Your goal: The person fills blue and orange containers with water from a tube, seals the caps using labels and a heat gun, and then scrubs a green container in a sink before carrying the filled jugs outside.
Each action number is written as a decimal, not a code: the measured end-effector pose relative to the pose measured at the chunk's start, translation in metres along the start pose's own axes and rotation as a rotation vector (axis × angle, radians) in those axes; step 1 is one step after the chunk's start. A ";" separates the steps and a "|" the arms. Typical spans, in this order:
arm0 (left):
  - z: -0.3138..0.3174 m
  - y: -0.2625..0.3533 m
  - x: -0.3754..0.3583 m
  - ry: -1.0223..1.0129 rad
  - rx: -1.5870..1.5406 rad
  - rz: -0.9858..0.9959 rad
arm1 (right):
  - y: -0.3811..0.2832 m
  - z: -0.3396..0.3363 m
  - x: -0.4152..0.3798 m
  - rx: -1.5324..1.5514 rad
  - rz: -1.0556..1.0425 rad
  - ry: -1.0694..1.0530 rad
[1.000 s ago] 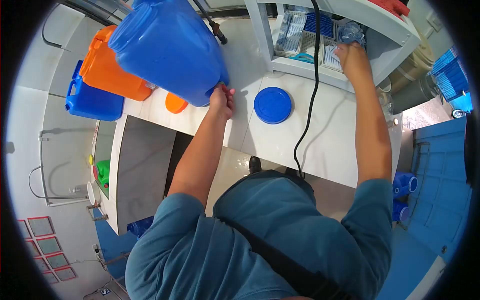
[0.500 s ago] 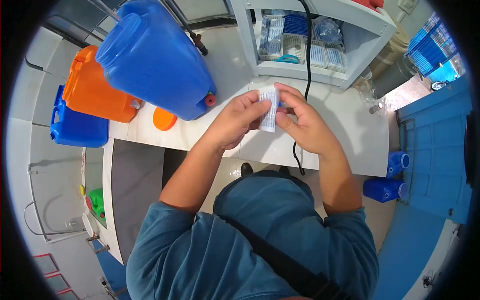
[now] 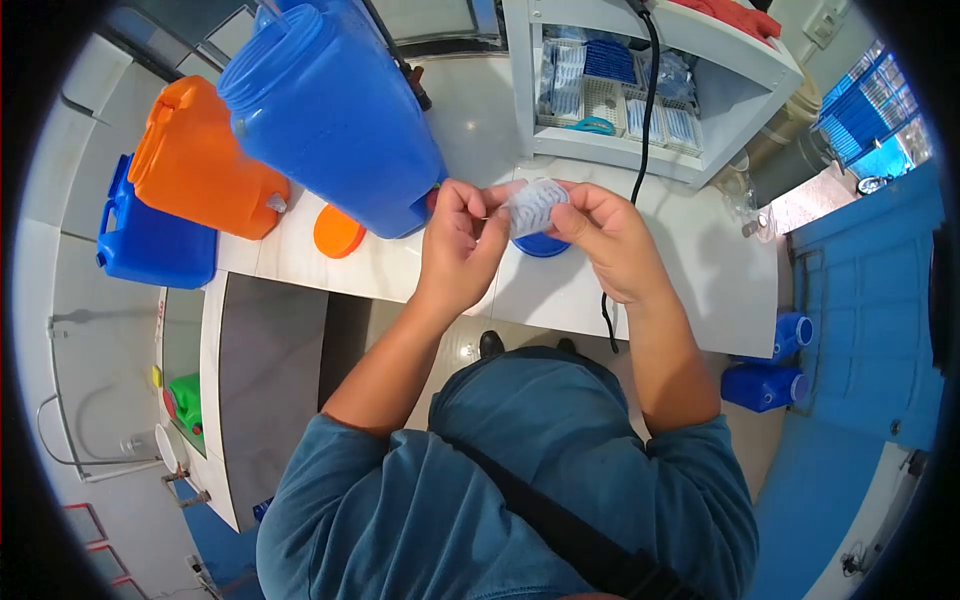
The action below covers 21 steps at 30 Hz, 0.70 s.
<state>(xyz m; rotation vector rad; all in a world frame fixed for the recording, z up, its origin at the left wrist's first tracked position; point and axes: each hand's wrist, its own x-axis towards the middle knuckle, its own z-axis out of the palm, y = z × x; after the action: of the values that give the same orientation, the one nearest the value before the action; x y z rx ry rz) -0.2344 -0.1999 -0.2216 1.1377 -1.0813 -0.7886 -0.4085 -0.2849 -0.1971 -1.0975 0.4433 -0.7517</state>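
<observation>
Between my hands is a small whitish, see-through printed plastic sleeve, opened out into a rounded shape above the counter. My left hand pinches its left edge between thumb and fingers. On the right side, my right hand grips it with the thumb pressed on the front. A blue round cap lies on the counter just below the sleeve, partly covered by it. Close to my left hand stands a large blue jerrycan with an open mouth. An orange cap rests on the counter beside that jerrycan.
An orange jerrycan and another blue jerrycan stand at the left. A white shelf unit holds baskets of printed strips. A black cable hangs across the white counter. Small blue containers stand at the right.
The printed sleeve has gone from a narrow flat strip to a wider, rounded shape. My left hand has turned to pinch its edge. The blue cap below shows more.
</observation>
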 end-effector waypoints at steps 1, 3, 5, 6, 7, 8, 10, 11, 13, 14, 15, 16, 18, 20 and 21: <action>0.000 0.003 -0.001 -0.032 -0.033 0.032 | 0.002 0.000 0.002 -0.006 -0.001 -0.006; 0.002 0.008 -0.005 -0.063 -0.071 0.076 | 0.013 -0.002 0.010 0.097 0.142 -0.113; -0.001 0.015 -0.009 0.015 -0.154 -0.341 | 0.032 -0.006 0.019 0.043 0.154 -0.147; -0.007 0.015 -0.009 0.066 -0.315 -0.531 | 0.036 -0.007 0.024 0.002 0.176 -0.177; -0.010 0.014 -0.009 0.063 -0.321 -0.512 | 0.030 -0.001 0.025 -0.013 0.164 -0.183; -0.014 0.014 -0.009 0.105 -0.533 -0.568 | 0.022 0.009 0.025 -0.302 0.139 -0.182; -0.033 -0.004 -0.015 0.187 -0.784 -0.643 | 0.003 0.026 0.027 -0.731 0.032 -0.150; -0.033 0.000 -0.014 0.190 -0.785 -0.635 | -0.005 0.032 0.031 -0.733 0.027 -0.156; -0.033 0.011 -0.017 0.296 -0.819 -0.593 | -0.021 0.041 0.044 -1.109 -0.331 -0.274; -0.037 0.012 -0.017 0.250 -0.863 -0.596 | -0.034 0.052 0.047 -1.066 -0.268 -0.317; -0.036 0.016 -0.020 0.255 -0.865 -0.588 | -0.035 0.054 0.051 -1.068 -0.272 -0.325; -0.031 0.026 -0.022 0.266 -0.761 -0.492 | -0.036 0.056 0.056 -0.989 -0.244 -0.357; -0.029 0.033 -0.024 0.284 -0.661 -0.379 | -0.044 0.057 0.062 -0.963 -0.165 -0.462; -0.032 0.033 -0.033 0.321 -0.467 -0.099 | -0.034 0.052 0.061 -0.803 -0.011 -0.469; -0.034 0.034 -0.037 0.344 -0.465 -0.094 | -0.025 0.050 0.061 -0.635 0.149 -0.453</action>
<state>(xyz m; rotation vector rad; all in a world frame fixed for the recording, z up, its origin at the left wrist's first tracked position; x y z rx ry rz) -0.2149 -0.1469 -0.1997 0.8862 -0.5233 -0.8276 -0.3429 -0.3045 -0.1515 -1.7565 0.3757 -0.2044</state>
